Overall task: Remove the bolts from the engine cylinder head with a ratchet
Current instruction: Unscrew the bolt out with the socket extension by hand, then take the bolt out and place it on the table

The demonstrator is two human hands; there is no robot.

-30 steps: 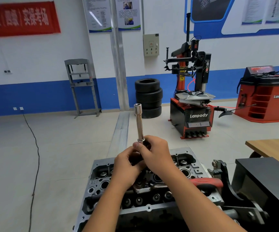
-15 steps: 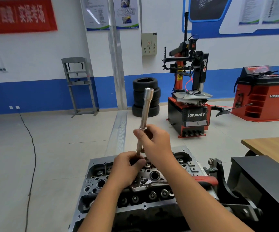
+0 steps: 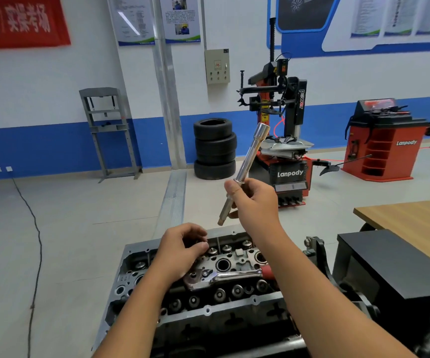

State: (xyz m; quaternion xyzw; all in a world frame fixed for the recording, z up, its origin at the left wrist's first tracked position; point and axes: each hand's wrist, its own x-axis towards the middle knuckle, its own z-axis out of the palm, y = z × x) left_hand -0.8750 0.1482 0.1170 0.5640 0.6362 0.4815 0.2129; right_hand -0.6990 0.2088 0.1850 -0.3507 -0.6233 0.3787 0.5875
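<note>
Right hand (image 3: 256, 202) grips long chrome steel socket extension bar (image 3: 244, 171), tilted, raised above grey metal engine cylinder head (image 3: 208, 275). Left hand (image 3: 180, 250) low over head's far-left part, fingers curled at small item; cannot tell what. Chrome ratchet with red handle (image 3: 224, 276) lies across head top, just right of left hand. Bolts not discernible among valve hardware.

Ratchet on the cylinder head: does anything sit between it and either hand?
Nothing visible does. The ratchet lies bare across the cylinder head. The left hand hovers beside its head; the right hand is raised above, gripping the extension bar.
</note>
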